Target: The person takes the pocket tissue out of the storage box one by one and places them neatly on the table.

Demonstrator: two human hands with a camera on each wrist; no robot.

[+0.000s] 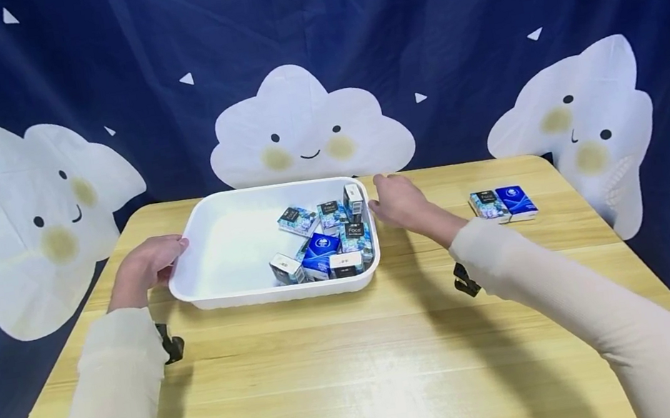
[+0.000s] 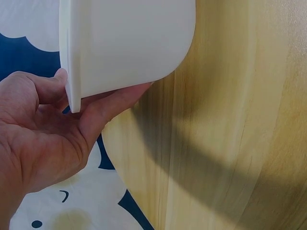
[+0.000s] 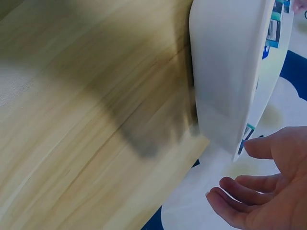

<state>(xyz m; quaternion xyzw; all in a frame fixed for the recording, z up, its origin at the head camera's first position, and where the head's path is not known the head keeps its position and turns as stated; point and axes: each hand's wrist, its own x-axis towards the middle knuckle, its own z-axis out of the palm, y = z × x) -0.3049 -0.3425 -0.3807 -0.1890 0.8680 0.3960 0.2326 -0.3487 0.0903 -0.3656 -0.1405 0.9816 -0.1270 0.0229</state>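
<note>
A white plastic tray (image 1: 217, 248) sits near the back of the table, with several small tissue packs (image 1: 323, 248) heaped in its right half. Some packs are plain blue; others have a floral print. My left hand (image 1: 151, 262) grips the tray's left end: in the left wrist view the thumb is at the rim and the fingers reach beneath. Beside the tray's right end is my right hand (image 1: 400, 200). In the right wrist view its thumb (image 3: 259, 147) is close to the rim, and its loosely bent fingers stand apart from the wall; contact is unclear.
Two more tissue packs, one floral (image 1: 488, 206) and one blue (image 1: 516, 201), lie side by side on the right of the wooden table (image 1: 307, 372). A dark blue curtain (image 1: 306, 18) with white clouds hangs right behind the table's back edge.
</note>
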